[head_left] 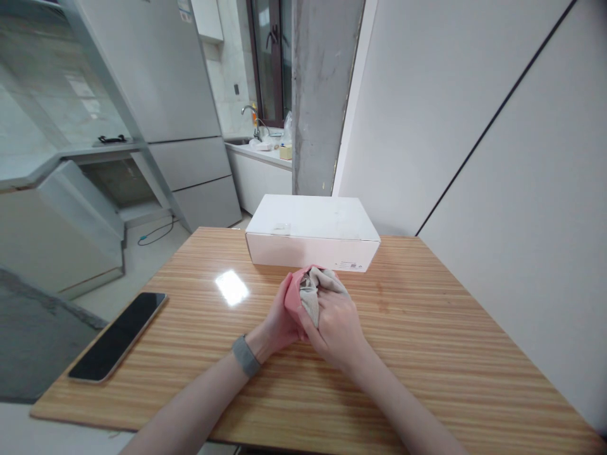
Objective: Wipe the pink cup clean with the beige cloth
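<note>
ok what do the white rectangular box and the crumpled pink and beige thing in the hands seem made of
The white rectangular box looks like coated cardboard: matte, with folded edges. The crumpled pink and beige bundle looks like soft fabric: it bunches in deep creases.

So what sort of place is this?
Probably a home kitchen: there's a tap over a sink set in a white counter, with a wooden table close by.

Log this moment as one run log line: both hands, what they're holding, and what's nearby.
left hand: holding pink cloth | right hand: holding beige cloth | nearby: white box, smartphone | surface: wooden table
</note>
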Demonstrator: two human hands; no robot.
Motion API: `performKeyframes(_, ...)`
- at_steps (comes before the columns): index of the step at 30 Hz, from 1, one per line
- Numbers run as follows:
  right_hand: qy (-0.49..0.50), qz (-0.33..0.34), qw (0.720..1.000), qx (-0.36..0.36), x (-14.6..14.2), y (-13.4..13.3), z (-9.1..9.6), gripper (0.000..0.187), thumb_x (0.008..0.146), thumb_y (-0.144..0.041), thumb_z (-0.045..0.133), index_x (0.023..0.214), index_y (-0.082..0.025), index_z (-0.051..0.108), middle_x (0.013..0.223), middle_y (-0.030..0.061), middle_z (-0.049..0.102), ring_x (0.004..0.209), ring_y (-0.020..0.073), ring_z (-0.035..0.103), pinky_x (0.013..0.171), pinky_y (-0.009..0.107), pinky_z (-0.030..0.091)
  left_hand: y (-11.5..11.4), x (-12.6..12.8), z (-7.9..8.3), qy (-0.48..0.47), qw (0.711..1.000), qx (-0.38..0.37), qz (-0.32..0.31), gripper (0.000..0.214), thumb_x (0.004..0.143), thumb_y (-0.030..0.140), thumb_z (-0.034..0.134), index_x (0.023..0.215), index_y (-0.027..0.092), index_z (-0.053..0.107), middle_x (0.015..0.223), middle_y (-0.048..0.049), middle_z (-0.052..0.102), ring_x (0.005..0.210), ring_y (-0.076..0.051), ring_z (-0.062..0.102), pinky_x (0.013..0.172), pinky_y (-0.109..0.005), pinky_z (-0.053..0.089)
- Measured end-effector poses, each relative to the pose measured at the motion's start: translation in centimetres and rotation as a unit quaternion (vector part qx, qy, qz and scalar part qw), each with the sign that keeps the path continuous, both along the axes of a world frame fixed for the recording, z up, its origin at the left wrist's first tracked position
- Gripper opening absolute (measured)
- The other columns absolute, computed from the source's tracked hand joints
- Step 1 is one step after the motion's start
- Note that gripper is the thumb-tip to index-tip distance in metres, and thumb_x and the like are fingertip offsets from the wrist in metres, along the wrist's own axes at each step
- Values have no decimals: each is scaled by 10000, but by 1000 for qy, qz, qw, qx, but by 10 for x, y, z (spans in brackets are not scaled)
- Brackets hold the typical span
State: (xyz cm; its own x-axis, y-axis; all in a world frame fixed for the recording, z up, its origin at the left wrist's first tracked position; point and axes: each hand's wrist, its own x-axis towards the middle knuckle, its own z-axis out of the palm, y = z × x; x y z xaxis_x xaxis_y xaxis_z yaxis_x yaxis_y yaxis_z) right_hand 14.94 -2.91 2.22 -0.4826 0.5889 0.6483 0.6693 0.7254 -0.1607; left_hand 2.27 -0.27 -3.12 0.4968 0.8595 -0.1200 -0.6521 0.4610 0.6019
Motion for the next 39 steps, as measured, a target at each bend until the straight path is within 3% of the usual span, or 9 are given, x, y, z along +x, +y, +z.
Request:
performKeyframes(4, -40, 36, 998, 43, 2, -1, -4, 296, 934, -241, 440, 1023, -106, 688, 966, 138, 749, 996, 269, 665, 1056, 461, 437, 5, -5, 0, -31, 998, -12, -48, 636, 921, 618, 389, 1299, 157, 609, 1155, -121, 708, 1126, -311, 619, 1042, -425, 387)
performKeyframes(8, -53, 8, 995, 78, 0, -1, -12, 341, 911, -244, 468, 1102, -46, 671, 1069, 196, 730, 1087, 311, 636, 1022, 469, 460, 8, -3, 4, -64, 996, -10, -54, 605, 938, 573, 412, 1300, 125, 599, 1206, -132, 685, 1206, -292, 576, 1097, -396, 333)
performKeyframes(14, -43, -69, 996, 49, -2, 6, -12, 304, 920, -236, 442, 879, -109, 715, 797, 122, 743, 786, 257, 678, 913, 436, 506, 4, 1, 8, -76, 997, -4, -19, 585, 951, 562, 403, 1348, 159, 554, 1268, -117, 652, 1222, -263, 565, 1091, -367, 336)
performKeyframes(21, -9, -162, 986, 44, -3, 9, -9, 301, 955, -231, 442, 912, -102, 711, 799, 136, 751, 838, 281, 696, 1020, 481, 426, -3, -3, 12, -18, 998, -50, -20, 361, 969, 369, 454, 1120, 149, 696, 1048, -91, 734, 1068, -221, 646, 996, -326, 422)
performKeyframes(26, 18, -183, 980, 81, -12, 6, -16, 322, 945, -274, 498, 1063, -38, 683, 1018, 216, 737, 1044, 345, 655, 1022, 506, 426, -7, 6, 5, -52, 998, 14, -19, 487, 987, 462, 413, 1314, 147, 590, 1359, -105, 597, 1325, -226, 478, 1132, -326, 312)
performKeyframes(29, 17, -182, 978, 103, -15, 6, -20, 338, 946, -272, 496, 1119, -33, 660, 1099, 221, 716, 1149, 352, 601, 1048, 516, 403, -5, 9, -1, -73, 997, 24, -23, 542, 983, 488, 404, 1357, 123, 548, 1442, -121, 518, 1393, -243, 393, 1174, -343, 253)
performKeyframes(35, 4, -174, 979, 108, -14, 10, -20, 292, 944, -251, 482, 940, -67, 708, 885, 174, 742, 893, 301, 669, 937, 443, 474, 0, 9, -7, -62, 997, 35, -22, 595, 975, 546, 371, 1367, 133, 541, 1432, -107, 532, 1398, -247, 389, 1191, -350, 226)
performKeyframes(39, -21, -135, 987, 90, -9, 9, -15, 317, 948, -261, 457, 844, -102, 711, 746, 125, 714, 751, 258, 656, 835, 400, 495, 3, 2, -6, -3, 1000, 19, -1, 575, 968, 546, 397, 1357, 153, 555, 1392, -95, 574, 1376, -242, 422, 1173, -353, 268)
